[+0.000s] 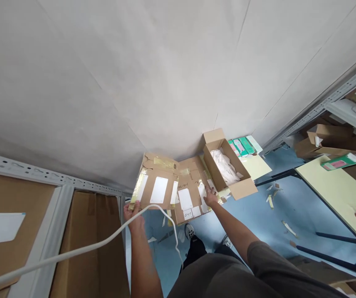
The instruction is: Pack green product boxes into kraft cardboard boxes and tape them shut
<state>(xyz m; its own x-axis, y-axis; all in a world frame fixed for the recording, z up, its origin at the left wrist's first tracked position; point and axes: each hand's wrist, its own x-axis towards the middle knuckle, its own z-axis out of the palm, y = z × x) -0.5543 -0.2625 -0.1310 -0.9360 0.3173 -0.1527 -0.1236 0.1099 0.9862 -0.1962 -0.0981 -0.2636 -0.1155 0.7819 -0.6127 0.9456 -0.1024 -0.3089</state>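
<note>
My left hand (pixel 133 215) grips the lower left corner of a worn cardboard panel (pixel 159 171), tilted up and covered with clear tape and white labels. To its right lies another cardboard panel (pixel 195 192) with labels and black handwriting. Whether the two panels are joined, I cannot tell. My right hand (pixel 210 196) rests on the right part of that second panel, fingers spread. Just beyond this hand stands an open cardboard box (pixel 212 174) with its end flaps out. White wrapping material (pixel 225 166) fills the box.
Green boxes (pixel 242 145) sit behind the open box on a pale tabletop (pixel 256 167). A white cable (pixel 97 245) crosses in front of my left arm. Shelves with cartons (pixel 81 248) flank both sides. Scraps (pixel 271 201) litter the blue floor, and another table (pixel 326 182) stands right.
</note>
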